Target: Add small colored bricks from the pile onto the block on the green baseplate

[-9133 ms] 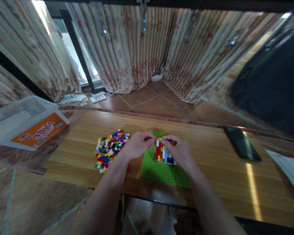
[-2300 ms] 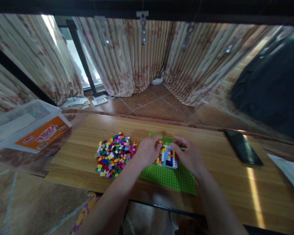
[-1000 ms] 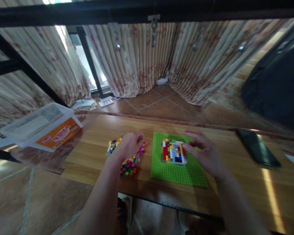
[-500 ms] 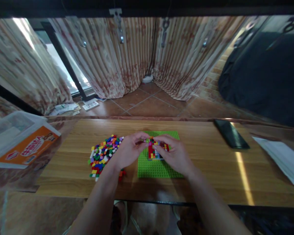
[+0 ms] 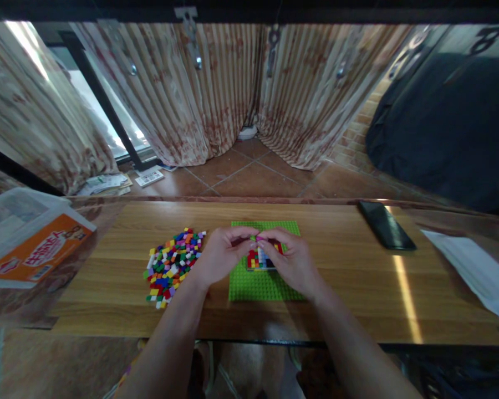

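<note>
My left hand [image 5: 219, 256] is closed in a pinch around a small light green brick [image 5: 253, 238]. Fingertip to fingertip with it, my right hand [image 5: 293, 265] pinches a small magenta brick [image 5: 259, 238]. The two bricks sit side by side, perhaps touching; the fingers partly cover them. Just below the fingers, a multicoloured block of small bricks [image 5: 254, 261] rests on the green studded baseplate [image 5: 258, 289], its right part hidden by my right hand. Left of my left hand, a heap of loose coloured bricks [image 5: 170, 271] is spread on the wooden table [image 5: 112, 282].
A clear plastic tub with an orange label [image 5: 45, 249] stands at the left end. On the right of the table lie a black phone [image 5: 386, 226] and a white sheet [image 5: 469, 269]. Curtains [image 5: 224, 105] hang beyond the tiled floor [image 5: 253, 172].
My fingertips have come together over the brick block, bringing the green and magenta bricks side by side. The whole view has shifted slightly, so everything appears a little further left.
</note>
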The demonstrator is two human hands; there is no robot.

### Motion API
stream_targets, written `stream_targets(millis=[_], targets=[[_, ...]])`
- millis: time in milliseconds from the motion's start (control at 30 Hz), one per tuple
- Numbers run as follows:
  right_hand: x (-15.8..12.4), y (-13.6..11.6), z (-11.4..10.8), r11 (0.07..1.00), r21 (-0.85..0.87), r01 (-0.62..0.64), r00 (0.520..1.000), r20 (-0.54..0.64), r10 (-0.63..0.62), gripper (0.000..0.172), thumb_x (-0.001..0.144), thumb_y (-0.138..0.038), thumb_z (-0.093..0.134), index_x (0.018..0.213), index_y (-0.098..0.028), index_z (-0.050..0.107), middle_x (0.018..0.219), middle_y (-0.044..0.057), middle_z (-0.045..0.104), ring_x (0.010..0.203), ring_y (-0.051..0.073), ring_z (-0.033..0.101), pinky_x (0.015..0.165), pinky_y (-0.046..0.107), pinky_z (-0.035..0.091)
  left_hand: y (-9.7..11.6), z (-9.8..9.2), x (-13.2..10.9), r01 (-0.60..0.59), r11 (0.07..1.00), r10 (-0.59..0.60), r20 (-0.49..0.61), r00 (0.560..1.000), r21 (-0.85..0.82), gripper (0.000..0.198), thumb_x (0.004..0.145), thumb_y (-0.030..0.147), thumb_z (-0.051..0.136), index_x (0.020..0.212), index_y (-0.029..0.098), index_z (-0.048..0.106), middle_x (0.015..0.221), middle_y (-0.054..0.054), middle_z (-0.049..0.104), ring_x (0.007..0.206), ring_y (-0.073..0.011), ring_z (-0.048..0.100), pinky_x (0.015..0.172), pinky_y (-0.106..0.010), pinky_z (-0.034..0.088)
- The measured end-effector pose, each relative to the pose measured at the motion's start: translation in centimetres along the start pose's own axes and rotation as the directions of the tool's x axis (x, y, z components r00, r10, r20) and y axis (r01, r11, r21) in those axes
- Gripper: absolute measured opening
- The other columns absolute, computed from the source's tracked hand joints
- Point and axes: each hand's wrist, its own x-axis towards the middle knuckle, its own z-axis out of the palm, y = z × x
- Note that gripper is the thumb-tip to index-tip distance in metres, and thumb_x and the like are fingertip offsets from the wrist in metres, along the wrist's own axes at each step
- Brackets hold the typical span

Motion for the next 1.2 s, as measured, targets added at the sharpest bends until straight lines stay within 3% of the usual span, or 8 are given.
stream_targets(millis=[133,300,500,700,867,1000,1200], targets=[[0.0,-0.2,-0.1,1.0,0.011,0.001,1.0,0.008,-0.001,0.012,0.09,-0.025,0.059,0.089,-0.022,0.071,0.084,0.002,0.071,0.08,0.016,0.065,0.074,0.028,0.05,0.6,0.0,-0.1,0.138,0.982,-0.139,0.004,0.99,-0.13,0.021,0.073,0.024,0.073,0.092,0.015,0.077,0.08,-0.004,0.076,0.066,-0.0125,0.065,0.062,-0.023,0.05],[0.0,-0.1,-0.5,0.999,0.034,-0.033,0.999,0.009,0.032,0.012,0.089,-0.029,0.061,0.089,-0.022,0.071,0.086,0.002,0.071,0.081,0.016,0.065,0.074,0.028,0.05,1.0,-0.1,0.0,0.229,0.942,-0.249,-0.052,0.967,-0.246,0.025,0.07,0.027,0.076,0.091,0.013,0.075,0.074,-0.004,0.075,0.067,-0.0129,0.067,0.061,-0.021,0.051],[0.3,0.6,-0.8,0.984,0.1,-0.146,0.985,-0.073,0.154,0.016,0.086,-0.034,0.063,0.086,-0.02,0.069,0.081,0.002,0.072,0.073,0.016,0.065,0.07,0.028,0.051,0.2,-0.7,0.5,0.177,0.941,-0.237,-0.186,0.953,-0.289,0.019,0.072,0.023,0.074,0.087,0.012,0.071,0.067,-0.001,0.072,0.062,-0.0093,0.064,0.063,-0.021,0.05],[0.9,1.1,-1.1,0.976,0.018,-0.216,0.963,-0.163,0.216,0.018,0.082,-0.037,0.063,0.08,-0.02,0.068,0.075,0.002,0.071,0.068,0.016,0.063,0.067,0.029,0.049,0.0,-0.9,0.7,0.184,0.957,-0.226,-0.181,0.957,-0.223,0.017,0.072,0.023,0.072,0.083,0.012,0.069,0.063,0.0,0.068,0.059,-0.0095,0.06,0.063,-0.024,0.049],[1.4,2.2,-1.3,0.974,-0.171,-0.147,0.98,-0.155,0.121,0.018,0.084,-0.036,0.061,0.081,-0.021,0.07,0.084,0.004,0.071,0.081,0.019,0.063,0.078,0.033,0.047,-0.1,-0.9,0.6,0.19,0.96,-0.228,-0.181,0.957,-0.206,0.015,0.072,0.022,0.07,0.082,0.012,0.068,0.062,0.0,0.067,0.058,-0.0091,0.059,0.062,-0.024,0.048],[1.5,2.7,-1.4,0.977,-0.148,-0.154,0.978,-0.162,0.13,0.018,0.084,-0.036,0.06,0.082,-0.021,0.071,0.089,0.004,0.072,0.087,0.02,0.064,0.081,0.034,0.047,-0.1,-0.9,0.6,0.211,0.955,-0.248,-0.176,0.953,-0.207,0.014,0.072,0.021,0.07,0.082,0.011,0.068,0.062,0.0,0.067,0.058,-0.0091,0.059,0.062,-0.023,0.047],[1.6,3.6,-1.5,0.959,-0.054,-0.278,0.954,-0.13,0.269,0.021,0.082,-0.037,0.062,0.08,-0.021,0.075,0.089,0.004,0.075,0.085,0.021,0.066,0.079,0.034,0.048,-0.1,-1.0,0.6,0.215,0.955,-0.252,-0.181,0.951,-0.204,0.014,0.073,0.021,0.069,0.084,0.011,0.067,0.061,0.0,0.067,0.056,-0.0084,0.058,0.059,-0.022,0.046]])
